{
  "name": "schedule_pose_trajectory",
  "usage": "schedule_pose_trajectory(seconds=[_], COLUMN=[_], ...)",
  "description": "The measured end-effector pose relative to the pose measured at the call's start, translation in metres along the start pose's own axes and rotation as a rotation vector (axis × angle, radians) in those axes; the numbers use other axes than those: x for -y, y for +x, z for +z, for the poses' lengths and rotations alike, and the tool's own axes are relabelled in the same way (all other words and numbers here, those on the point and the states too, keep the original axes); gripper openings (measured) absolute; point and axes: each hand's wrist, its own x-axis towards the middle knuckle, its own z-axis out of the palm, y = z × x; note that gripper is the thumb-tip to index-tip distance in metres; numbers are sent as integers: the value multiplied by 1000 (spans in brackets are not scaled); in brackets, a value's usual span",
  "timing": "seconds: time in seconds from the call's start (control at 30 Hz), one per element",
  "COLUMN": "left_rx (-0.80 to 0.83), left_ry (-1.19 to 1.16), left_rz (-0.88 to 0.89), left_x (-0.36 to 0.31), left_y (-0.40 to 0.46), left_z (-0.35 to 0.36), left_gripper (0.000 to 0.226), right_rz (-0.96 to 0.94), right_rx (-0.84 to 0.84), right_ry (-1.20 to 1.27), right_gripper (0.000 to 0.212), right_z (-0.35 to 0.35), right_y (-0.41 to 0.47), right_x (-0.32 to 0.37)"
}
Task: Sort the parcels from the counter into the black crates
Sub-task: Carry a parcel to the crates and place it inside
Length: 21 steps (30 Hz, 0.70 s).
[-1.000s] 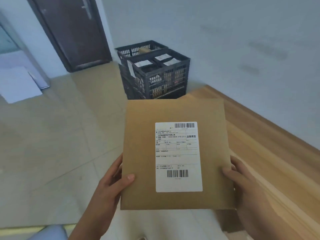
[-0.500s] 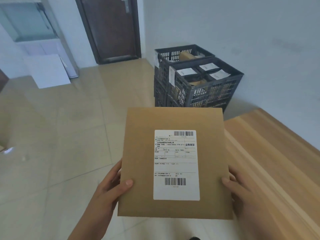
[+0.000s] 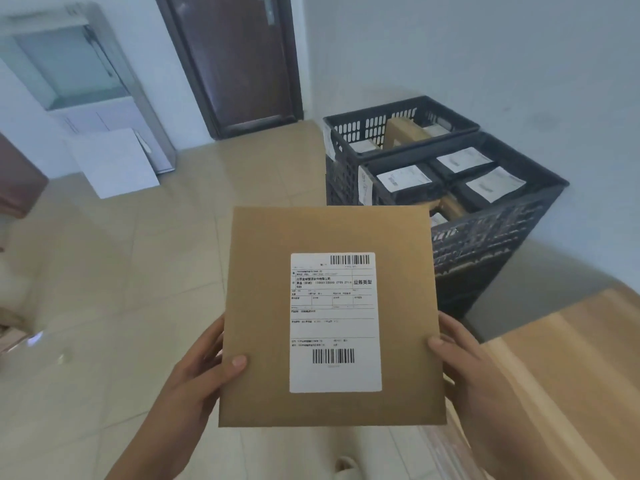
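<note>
- Left hand point(image 3: 194, 386) and right hand point(image 3: 474, 372) each keep a thumb-over grip on the brown parcel point(image 3: 259, 306), by its side edges.
- Black crates point(image 3: 485, 244) beyond the grip appear nearer than before.

Beige tiled floor point(image 3: 114, 282), dark brown door point(image 3: 239, 60), pale walls point(image 3: 485, 46), white board point(image 3: 114, 164).

Single head-worn wide-angle view, forward and down, close over the hand-held parcel point(image 3: 332, 313), crates point(image 3: 485, 237) beyond.
</note>
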Motion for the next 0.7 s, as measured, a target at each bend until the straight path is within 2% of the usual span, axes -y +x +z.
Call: schedule_pose_trajectory(seconds=[0.07,0.2,0.3,0.47,0.53,0.63,0.7], left_rx=[-31,-109,-147,-98,-62,34,87], left_ry=[0,-34,-59,-71,-70,-38,14], left_rz=[17,12,-20,-61,-82,-111,-122], left_x=[-10,-23,-30,-43,-58,-90,-112], left_y=[32,89,139,248,294,361,411], left_z=[-5,-19,-37,-68,-80,-93,-101], left_gripper=[70,60,53,53,56,62,52], right_rz=[-10,6,48,31,44,70,105], right_rx=[47,136,159,136,107,44,-6], right_ry=[-41,-89,-112,-160,-188,-216,-222], right_gripper=[37,34,72,85,79,47,36], right_z=[10,42,65,105,122,145,157], right_y=[44,114,164,254,289,336,368], right_x=[17,44,55,76,89,111,126])
